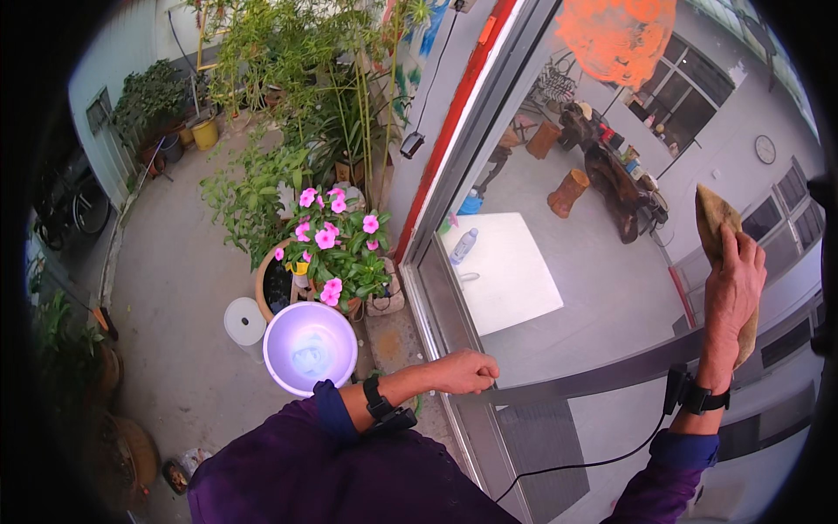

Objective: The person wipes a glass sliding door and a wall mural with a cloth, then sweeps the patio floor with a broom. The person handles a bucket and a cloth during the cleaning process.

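Observation:
My right hand (pixel 733 275) is spread over a tan cloth (pixel 717 216), holding it against the large glass pane (pixel 615 301) on the right. My left hand (pixel 465 371) is curled into a loose fist with nothing seen in it. It sits by the grey metal window frame (pixel 543 388), where the crossbar meets the upright; whether it touches the metal I cannot tell. Below and left of that hand stands a purple plastic basin (pixel 275 334), with whitish-blue content at its bottom. Both wrists wear black straps with small devices.
Pink-flowering potted plant (pixel 325 239) and a white lidded bucket (pixel 245 321) stand near the basin. A black cable (pixel 589 464) runs from my right wrist. Through the glass show a white table (pixel 517 281) with a bottle (pixel 464 246), and wooden stump stools (pixel 567 192). An orange patch (pixel 619 39) covers the upper glass.

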Demonstrator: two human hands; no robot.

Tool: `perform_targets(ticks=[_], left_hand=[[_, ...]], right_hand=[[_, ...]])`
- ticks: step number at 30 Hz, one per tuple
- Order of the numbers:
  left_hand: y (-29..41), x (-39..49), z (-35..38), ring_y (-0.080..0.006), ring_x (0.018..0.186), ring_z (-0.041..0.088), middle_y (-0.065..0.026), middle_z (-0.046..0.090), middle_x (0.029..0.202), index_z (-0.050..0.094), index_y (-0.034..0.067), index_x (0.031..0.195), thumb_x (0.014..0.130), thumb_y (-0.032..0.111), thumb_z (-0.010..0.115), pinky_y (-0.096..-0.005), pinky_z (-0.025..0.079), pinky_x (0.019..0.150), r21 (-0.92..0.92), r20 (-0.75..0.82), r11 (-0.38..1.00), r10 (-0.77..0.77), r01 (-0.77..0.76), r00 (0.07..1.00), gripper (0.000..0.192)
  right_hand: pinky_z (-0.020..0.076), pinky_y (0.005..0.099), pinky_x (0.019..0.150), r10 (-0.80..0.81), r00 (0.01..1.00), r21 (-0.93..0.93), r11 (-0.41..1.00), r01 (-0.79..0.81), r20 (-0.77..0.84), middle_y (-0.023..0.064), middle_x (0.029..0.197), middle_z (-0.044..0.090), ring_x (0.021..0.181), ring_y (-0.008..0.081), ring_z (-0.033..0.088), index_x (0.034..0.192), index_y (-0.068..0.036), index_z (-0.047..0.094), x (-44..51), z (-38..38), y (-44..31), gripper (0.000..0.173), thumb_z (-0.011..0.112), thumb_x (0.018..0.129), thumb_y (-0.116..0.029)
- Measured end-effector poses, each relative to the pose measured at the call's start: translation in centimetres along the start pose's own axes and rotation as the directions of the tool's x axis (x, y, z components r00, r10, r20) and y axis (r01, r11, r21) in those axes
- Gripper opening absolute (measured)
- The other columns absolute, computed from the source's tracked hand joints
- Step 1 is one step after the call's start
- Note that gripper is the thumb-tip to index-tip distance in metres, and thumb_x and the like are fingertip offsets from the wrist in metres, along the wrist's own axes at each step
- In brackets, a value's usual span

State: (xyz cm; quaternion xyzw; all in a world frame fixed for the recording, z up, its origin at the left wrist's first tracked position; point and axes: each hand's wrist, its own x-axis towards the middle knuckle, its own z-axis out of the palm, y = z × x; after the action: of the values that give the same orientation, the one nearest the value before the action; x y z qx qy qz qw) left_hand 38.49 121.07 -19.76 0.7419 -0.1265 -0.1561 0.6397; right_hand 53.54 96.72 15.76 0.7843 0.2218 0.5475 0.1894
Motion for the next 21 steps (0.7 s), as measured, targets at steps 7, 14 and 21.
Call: perform_targets(ticks=[7, 14, 21], left_hand=[[-1.6, -0.1, -2.0, -0.0152, 0.076, 0.070, -0.0076, 0.071, 0.087, 0.064, 0.000, 0.107, 0.090, 0.016, 0.060, -0.0317, 0.054, 0.068, -0.066, -0.004, 0.997, -0.031, 0.031, 1.000, 0.024], [-3.2, -1.6, -4.4, -0.0161, 0.071, 0.071, -0.0078, 0.069, 0.084, 0.064, -0.001, 0.101, 0.089, 0.014, 0.060, -0.0309, 0.054, 0.064, -0.154, -0.049, 0.987, -0.064, 0.055, 0.997, 0.019], [-5.2, -2.8, -6.5, -0.0143, 0.075, 0.070, -0.0071, 0.072, 0.086, 0.064, -0.001, 0.107, 0.089, 0.015, 0.060, -0.0309, 0.054, 0.069, -0.201, -0.093, 0.974, -0.129, 0.108, 0.987, 0.024]], right_hand=[[0.0467, 0.0438, 0.088, -0.084, 0.952, 0.304, 0.952, -0.011, 0.296, 0.0113, 0.112, 0.060, 0.105, 0.0336, 0.055, 0.114, -0.009, 0.068, -11.2, 6.6, -11.0, 0.039, 0.061, 0.078, 0.005], [0.0462, 0.0427, 0.087, -0.279, 0.822, 0.443, 0.896, 0.036, 0.497, 0.0105, 0.111, 0.060, 0.106, 0.0323, 0.054, 0.104, -0.010, 0.069, -17.9, 10.1, -17.3, 0.030, 0.063, 0.077, 0.002], [0.0498, 0.0426, 0.084, -0.139, 0.955, 0.463, 0.886, 0.003, 0.261, 0.0095, 0.105, 0.062, 0.098, 0.0315, 0.058, 0.109, -0.011, 0.069, -11.6, 10.5, -13.5, 0.040, 0.072, 0.073, 0.005]])
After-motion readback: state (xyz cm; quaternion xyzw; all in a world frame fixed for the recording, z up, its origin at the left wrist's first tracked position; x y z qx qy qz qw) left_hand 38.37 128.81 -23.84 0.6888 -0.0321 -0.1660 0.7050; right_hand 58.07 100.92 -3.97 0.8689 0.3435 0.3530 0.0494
